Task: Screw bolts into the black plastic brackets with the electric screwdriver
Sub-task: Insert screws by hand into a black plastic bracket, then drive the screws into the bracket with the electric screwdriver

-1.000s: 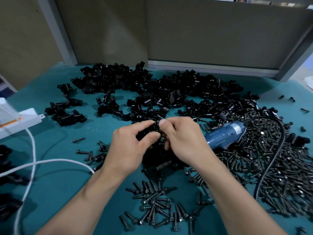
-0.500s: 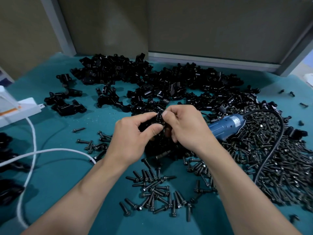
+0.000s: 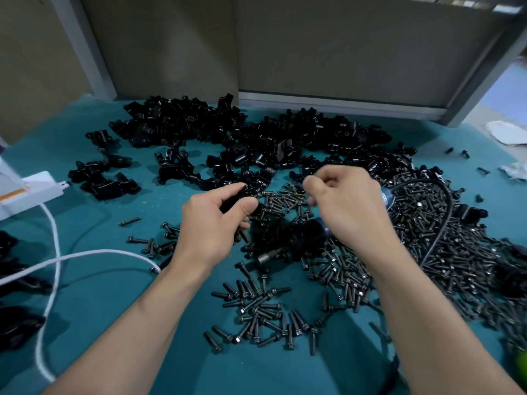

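My left hand (image 3: 212, 220) pinches a small black plastic bracket (image 3: 242, 195) between thumb and fingers, above the teal table (image 3: 114, 295). My right hand (image 3: 345, 206) hovers to the right of it with fingers curled; nothing shows plainly between them. The electric screwdriver (image 3: 288, 240) lies on the table under my right hand, its black front and metal bit tip pointing left, its blue body mostly hidden behind the hand. Loose black bolts (image 3: 262, 317) lie scattered in front of my hands.
A large pile of black brackets (image 3: 256, 138) covers the back of the table. A dense heap of bolts (image 3: 456, 252) and the screwdriver's black cable (image 3: 445, 223) fill the right side. A white cord (image 3: 54, 260) and white box (image 3: 25, 192) sit at left.
My hands, joined on the bracket before, have come apart. The right hand moved off to the right; the left keeps the bracket. The camera tilted down slightly.
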Demonstrator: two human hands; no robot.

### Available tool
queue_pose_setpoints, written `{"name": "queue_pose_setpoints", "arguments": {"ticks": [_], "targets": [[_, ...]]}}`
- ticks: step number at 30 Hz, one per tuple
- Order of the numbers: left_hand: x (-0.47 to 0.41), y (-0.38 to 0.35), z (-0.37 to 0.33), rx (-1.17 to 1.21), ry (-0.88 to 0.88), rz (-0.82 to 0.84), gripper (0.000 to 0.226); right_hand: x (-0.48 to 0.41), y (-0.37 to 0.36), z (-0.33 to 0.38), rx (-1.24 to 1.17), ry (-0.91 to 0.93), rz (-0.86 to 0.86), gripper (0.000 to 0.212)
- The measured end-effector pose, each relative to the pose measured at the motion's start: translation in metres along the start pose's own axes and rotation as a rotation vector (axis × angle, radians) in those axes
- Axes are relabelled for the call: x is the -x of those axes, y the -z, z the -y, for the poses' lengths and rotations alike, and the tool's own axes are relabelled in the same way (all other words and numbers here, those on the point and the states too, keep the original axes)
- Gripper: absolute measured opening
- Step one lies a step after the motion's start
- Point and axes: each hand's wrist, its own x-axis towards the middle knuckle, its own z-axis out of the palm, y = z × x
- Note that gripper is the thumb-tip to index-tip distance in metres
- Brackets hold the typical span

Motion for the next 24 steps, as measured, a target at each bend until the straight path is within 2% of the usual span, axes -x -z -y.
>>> {"name": "queue_pose_setpoints", "arguments": {"ticks": [5,8,14,16,19,24], "targets": [[0.004,-0.001,-0.003,0.013,0.016,0.005,0.052,0.04,0.006,-0.038,-0.111,-0.396,-0.195,0.045],[0.005,0.003,-0.011,0.031,-0.009,-0.019,0.056,0.046,0.001,-0.038,-0.156,-0.491,-0.217,0.041],[0.001,0.021,-0.038,-0.069,-0.135,-0.035,0.054,0.02,-0.007,-0.025,-0.102,-0.631,-0.15,0.071],[0.013,0.019,-0.039,-0.102,-0.113,0.013,0.051,0.008,-0.006,-0.021,-0.205,-0.722,-0.122,0.065],[0.036,0.019,-0.031,-0.083,-0.049,0.015,0.049,-0.007,-0.004,-0.015,-0.398,-0.813,-0.027,0.04],[0.063,0.021,-0.017,-0.048,0.002,-0.05,0.051,0.012,0.003,-0.011,-0.778,-0.815,-0.062,0.028]]}}
